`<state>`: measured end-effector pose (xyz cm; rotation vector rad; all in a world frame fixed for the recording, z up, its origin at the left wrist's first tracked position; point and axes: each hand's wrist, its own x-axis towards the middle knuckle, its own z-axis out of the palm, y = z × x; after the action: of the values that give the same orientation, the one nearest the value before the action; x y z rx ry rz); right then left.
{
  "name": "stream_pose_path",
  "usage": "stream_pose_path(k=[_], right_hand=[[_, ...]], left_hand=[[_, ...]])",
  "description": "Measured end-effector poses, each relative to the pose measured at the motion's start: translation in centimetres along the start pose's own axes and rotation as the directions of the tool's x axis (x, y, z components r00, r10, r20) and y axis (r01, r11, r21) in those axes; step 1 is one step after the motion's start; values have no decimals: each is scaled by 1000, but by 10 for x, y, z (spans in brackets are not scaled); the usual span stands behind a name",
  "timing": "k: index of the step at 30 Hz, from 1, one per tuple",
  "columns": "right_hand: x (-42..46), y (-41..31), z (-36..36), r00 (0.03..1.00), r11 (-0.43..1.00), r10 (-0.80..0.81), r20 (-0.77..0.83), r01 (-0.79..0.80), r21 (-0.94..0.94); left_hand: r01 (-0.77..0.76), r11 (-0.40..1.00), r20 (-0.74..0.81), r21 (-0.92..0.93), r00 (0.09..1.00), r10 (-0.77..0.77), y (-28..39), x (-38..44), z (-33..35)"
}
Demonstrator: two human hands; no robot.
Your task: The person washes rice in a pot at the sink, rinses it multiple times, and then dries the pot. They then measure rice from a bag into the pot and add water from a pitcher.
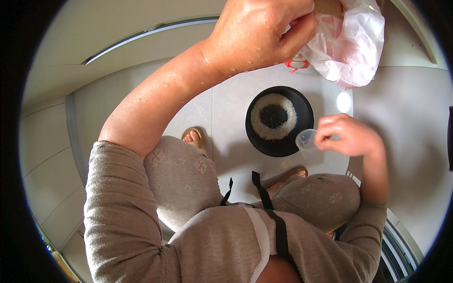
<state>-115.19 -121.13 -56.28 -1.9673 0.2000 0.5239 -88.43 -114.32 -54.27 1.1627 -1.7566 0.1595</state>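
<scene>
My left hand (263,32), beaded with water drops, pinches the edge of a translucent white plastic bag (357,46) at the top right. Something tan shows at the mouth of the bag, but I cannot tell what it is. In my right hand (348,136) is a small clear plastic cup (306,140), tilted beside the rim of a round black pot (253,143). White rice grains (272,132) lie in a ring on the pot's bottom, with the dark middle bare. The pot stands on the floor before me.
Grey floor tiles (226,102) lie under the pot, with my sandalled feet (194,137) on either side. A pale cabinet front (148,47) runs along the far left. Behind my left hand a red and white printed item (298,63) peeks out. Black straps (262,189) hang between my knees.
</scene>
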Motion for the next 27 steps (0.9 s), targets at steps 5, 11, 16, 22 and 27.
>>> stream_pose_path(k=[5, 11, 16, 22, 27], right_hand=[[-59, -65, -38, 862, 934, -341, -376, 357, -30], [-49, -101, -80, 571, 960, -263, -778, 74, -270], [18, -111, -109, 589, 736, -375, -716, -281, -616], [88, -106, -126, 834, 373, -156, -530, -447, -813], [137, -104, -133, 689, 187, 238, -685, -724, -664]], left_hand=[[13, 997, -16, -72, 1000, -14, 2, 1, 0], [61, 998, 29, 14, 998, -61, 9, -4, 3], [107, 994, 16, -25, 994, -107, 13, -2, -4], [88, 994, 8, -61, 996, -88, 15, 2, -3], [96, 994, 52, -59, 994, -93, 13, -4, -5]])
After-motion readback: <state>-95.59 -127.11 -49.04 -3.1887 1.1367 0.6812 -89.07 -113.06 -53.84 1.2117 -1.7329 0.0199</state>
